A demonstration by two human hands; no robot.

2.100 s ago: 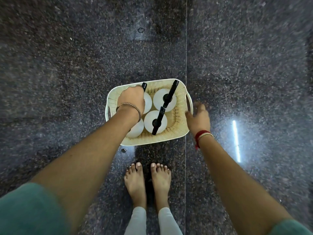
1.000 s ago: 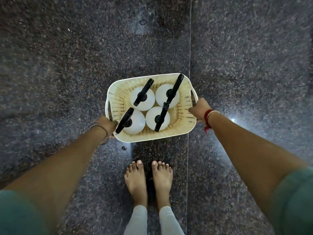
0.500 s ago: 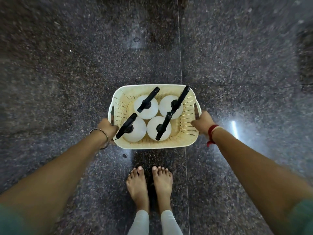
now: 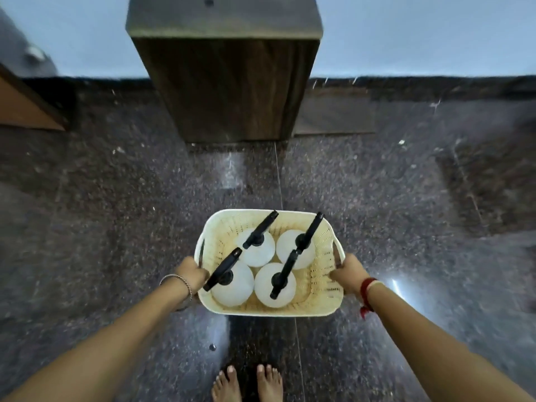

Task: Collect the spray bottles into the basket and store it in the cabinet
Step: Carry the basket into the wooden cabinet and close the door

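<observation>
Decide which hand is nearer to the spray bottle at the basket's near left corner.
Left. The left hand grips the basket right beside that spray bottle; the right hand holds the opposite side.

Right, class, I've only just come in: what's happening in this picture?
A person holds a cream basket by its two side handles, left hand on one and right hand on the other. Four white spray bottles with black heads stand upright inside. The person stands barefoot on a dark speckled floor, facing a dark wooden cabinet ahead. The basket is not in the cabinet yet.
</observation>
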